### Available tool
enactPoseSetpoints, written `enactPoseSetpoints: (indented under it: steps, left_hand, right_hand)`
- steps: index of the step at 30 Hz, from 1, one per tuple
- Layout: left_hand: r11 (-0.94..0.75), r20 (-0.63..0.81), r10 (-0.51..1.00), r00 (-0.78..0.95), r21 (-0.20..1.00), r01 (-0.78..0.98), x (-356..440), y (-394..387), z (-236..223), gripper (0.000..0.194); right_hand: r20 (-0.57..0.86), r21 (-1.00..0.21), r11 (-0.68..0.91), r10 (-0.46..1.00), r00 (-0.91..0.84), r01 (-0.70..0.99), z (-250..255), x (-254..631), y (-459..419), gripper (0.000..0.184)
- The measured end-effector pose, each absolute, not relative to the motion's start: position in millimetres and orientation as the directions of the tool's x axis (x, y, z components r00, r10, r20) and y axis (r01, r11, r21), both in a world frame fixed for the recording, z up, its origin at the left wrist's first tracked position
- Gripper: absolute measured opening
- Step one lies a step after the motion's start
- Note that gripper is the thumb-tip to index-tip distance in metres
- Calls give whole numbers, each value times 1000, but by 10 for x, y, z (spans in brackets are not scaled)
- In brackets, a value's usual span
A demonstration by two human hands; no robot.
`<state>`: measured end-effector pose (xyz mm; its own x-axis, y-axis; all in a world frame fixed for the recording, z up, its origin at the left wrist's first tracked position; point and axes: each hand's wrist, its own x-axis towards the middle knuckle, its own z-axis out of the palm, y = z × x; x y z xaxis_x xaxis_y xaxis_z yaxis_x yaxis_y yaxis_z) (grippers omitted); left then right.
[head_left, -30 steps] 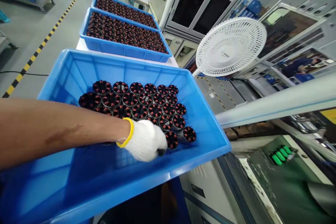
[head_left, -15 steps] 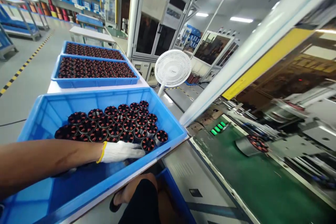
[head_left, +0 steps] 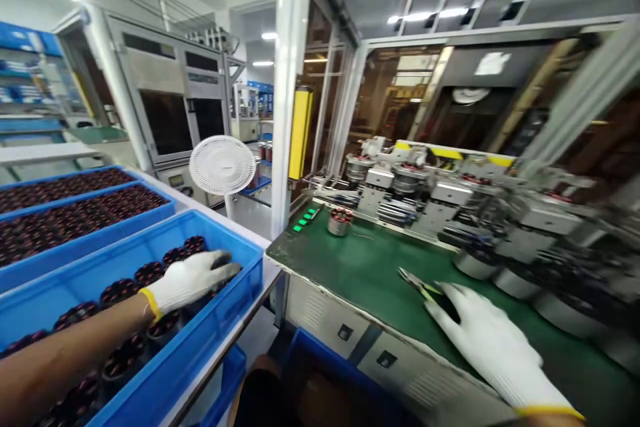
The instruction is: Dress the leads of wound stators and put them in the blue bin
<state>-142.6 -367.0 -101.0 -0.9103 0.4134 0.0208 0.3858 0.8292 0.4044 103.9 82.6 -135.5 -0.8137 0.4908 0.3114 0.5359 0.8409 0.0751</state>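
Note:
My left hand, in a white glove with a yellow cuff and darkened fingertips, reaches into the near blue bin. Its fingers are extended and apart over the wound motor stators at the bin's right end; what lies under them is partly hidden. My right hand, gloved alike, is low over the green bench. Thumb and fingers are round the handles of small pliers, whose jaws point up and left. Part of the handles is hidden by the glove.
A single stator stands on the green bench near green-lit switches. Machine fixtures with more stators line the back. A white fan stands behind the near bin. Fuller blue bins are at far left.
The view has swung right, showing more of the bench. My right hand and the pliers have come into view. My left hand is now over the stators instead of low beside them.

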Motion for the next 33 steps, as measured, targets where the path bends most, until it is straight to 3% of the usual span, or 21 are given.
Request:
enactPoseSetpoints:
  steps: [3, 6, 8, 13, 19, 21, 22, 25, 26, 29, 33]
  left_hand:
    - [816, 137, 532, -836, 179, 549, -1450, -2983, -498, 60]
    - [614, 322, 752, -576, -23, 789, -1448, -2172, -256, 68]
    - [495, 311, 838, -448, -90, 864, -1469, -1681, -257, 66]
    - [519, 205, 840, -503, -29, 854, -1582, -992, -468, 58]
    - [501, 176, 842, -510, 96, 860, -1427, -1056, -628, 40]
    - [461, 199, 852, -483, 149, 875, -1219, -1114, -704, 39]
    - [435, 220, 854, -471, 195, 879, -1100, -1129, -754, 39]
    - [334, 311, 833, -457, 376, 864, -758, -1117, -926, 38]
    - [292, 342, 824, -452, 427, 856, -668, -1098, -982, 37]
    - [155, 408, 815, -412, 532, 833, -507, -1034, -1115, 30]
    - [29, 431, 824, -367, 616, 787, -493, -1005, -1175, 27]
  right_hand:
    - [314, 62, 855, 473, -823, 515, -1278, 1064, 744, 50]
    - [345, 60, 866, 448, -825, 496, -1212, 1084, 619, 48]
    - [354, 47, 869, 446, -822, 492, -1187, 1114, 559, 46]
    - [370, 11, 890, 420, -829, 456, -1195, 1382, 650, 46]
    - [457, -36, 886, 426, -781, 462, -1265, 1832, 897, 46]
    - [519, -154, 890, 443, -731, 430, -1202, 1801, 850, 48]
    - [519, -267, 877, 480, -707, 399, -1146, 1738, 797, 49]
    - [305, -712, 648, 631, -713, 269, -932, 1407, 583, 54]
    - [203, -804, 543, 636, -745, 244, -867, 1275, 513, 59]
    - [-26, -837, 455, 520, -854, 303, -756, 938, 382, 60]
    - [-76, -745, 542, 508, -858, 388, -724, 814, 509, 24]
